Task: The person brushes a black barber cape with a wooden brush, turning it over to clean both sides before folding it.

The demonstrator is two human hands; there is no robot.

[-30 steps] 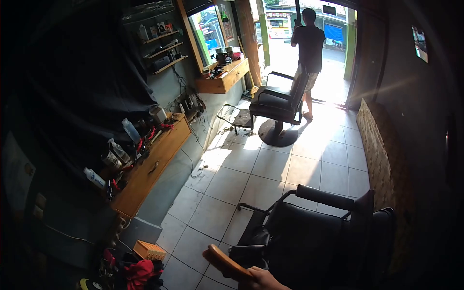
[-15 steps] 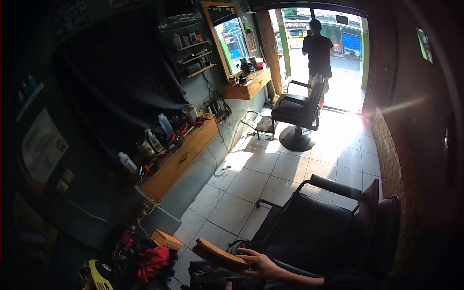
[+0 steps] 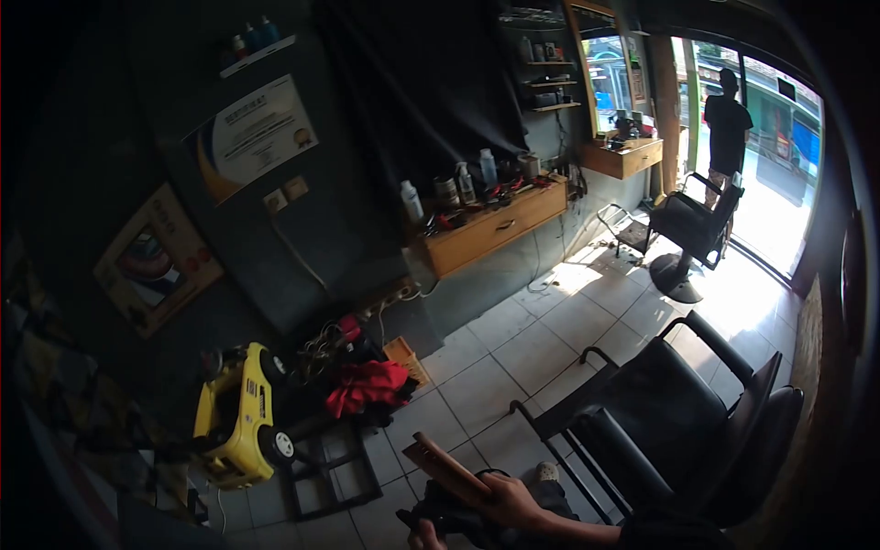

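Observation:
My right hand is closed around a wooden brush, its long brown back slanting up and to the left. Low at the bottom edge, my left hand shows only in part, its fingers curled against something dark that I cannot make out. Dark material lies just behind and between the two hands, its shape lost in shadow. Beside my right forearm is the armrest of a black padded chair.
A yellow toy car and a red cloth are at the left, near a black frame. Bottles stand on a wooden drawer shelf. Beyond is a barber chair; a person stands at the doorway.
My view has swung left and down, bringing the yellow toy car fully into sight. The brush stays in my right hand, now steeper. More of my left hand shows.

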